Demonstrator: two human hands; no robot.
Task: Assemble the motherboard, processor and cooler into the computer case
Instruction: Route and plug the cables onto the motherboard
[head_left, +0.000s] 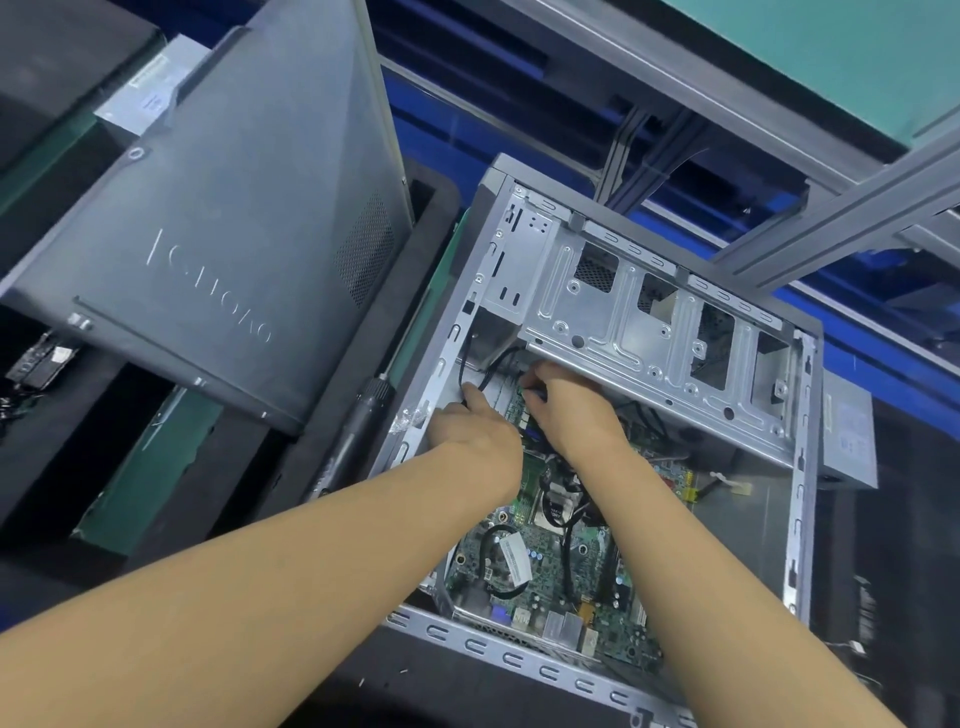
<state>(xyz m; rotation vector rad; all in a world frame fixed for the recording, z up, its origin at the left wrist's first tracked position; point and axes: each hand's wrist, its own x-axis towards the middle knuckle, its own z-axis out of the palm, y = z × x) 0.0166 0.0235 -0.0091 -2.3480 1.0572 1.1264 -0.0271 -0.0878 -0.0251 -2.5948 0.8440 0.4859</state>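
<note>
Two bare forearms (260, 597) reach into the open grey metal computer case (519, 660), where the green motherboard (519, 561) lies flat. There the left hand (478, 431) pinches a thin black cable (464, 371); the right hand (571, 410) curls beside it, its grasp unclear.

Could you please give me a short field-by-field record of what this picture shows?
case: computer case lying open
motherboard: motherboard inside the case
left hand: left hand at the board's far edge, by a black cable; grip unclear
right hand: right hand beside it, under the drive cage; grip unclear
side panel: side panel off, left of the case
screwdriver: screwdriver lying between panel and case
</note>
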